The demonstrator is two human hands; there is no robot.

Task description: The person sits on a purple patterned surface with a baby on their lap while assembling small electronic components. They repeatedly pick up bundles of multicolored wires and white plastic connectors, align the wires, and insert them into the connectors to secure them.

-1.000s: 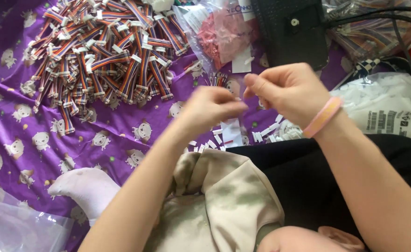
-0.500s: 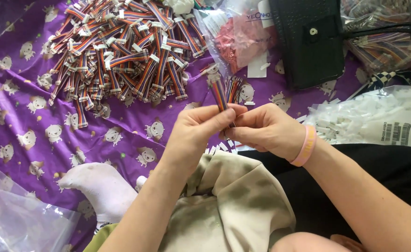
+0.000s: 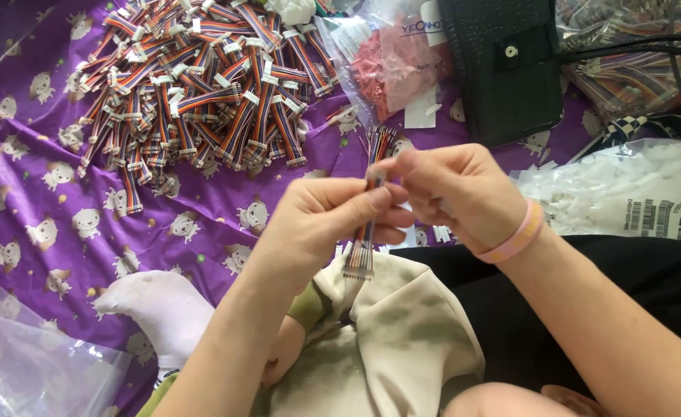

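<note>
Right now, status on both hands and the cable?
Left hand and right hand both pinch one rainbow ribbon cable. Its lower end hangs free. Cable pile lies beyond, nothing between.

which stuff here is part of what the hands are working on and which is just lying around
In hand:
left hand
right hand
rainbow ribbon cable pinched by both
pile of finished ribbon cables
bag of white connectors

Lying about:
black pouch
pink bag
white sock
purple sheet

Left hand [image 3: 321, 220] and right hand [image 3: 456, 189] raised mid-frame, fingertips pinched together, touching; forearms angled in from lower corners; right wrist bent.
</note>
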